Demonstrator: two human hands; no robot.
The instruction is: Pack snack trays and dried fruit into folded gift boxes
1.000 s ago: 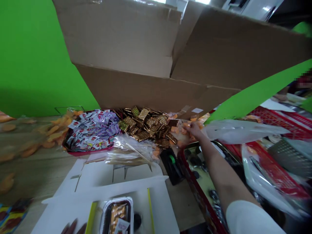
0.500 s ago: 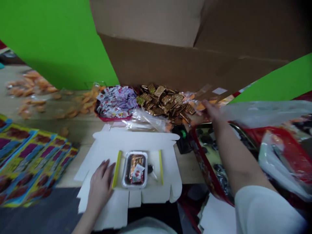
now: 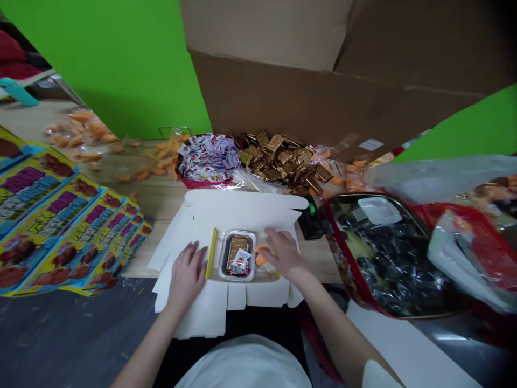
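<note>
A flat, unfolded white carton (image 3: 238, 207) lies on the wooden table in front of me. In its middle sits a small clear tray (image 3: 237, 263) with a gold packet and a red-and-white sachet inside. My left hand (image 3: 186, 275) rests flat and open on the carton's left side, beside a yellow strip (image 3: 210, 260). Just right of the tray, my right hand (image 3: 285, 252) is curled over orange packets (image 3: 262, 254), its fingertips touching them.
Behind the carton lie a red tray of purple-and-white sachets (image 3: 208, 157), a heap of gold packets (image 3: 283, 161) and loose orange snacks (image 3: 157, 161). A big cardboard box (image 3: 323, 70) leans overhead. Colourful flat cartons (image 3: 68, 226) are stacked left; a red basket with a metal tray (image 3: 388, 253) stands right.
My right hand has come back from the far pile by the cardboard box to the carton and now holds orange packets beside the tray. The view tilted down.
</note>
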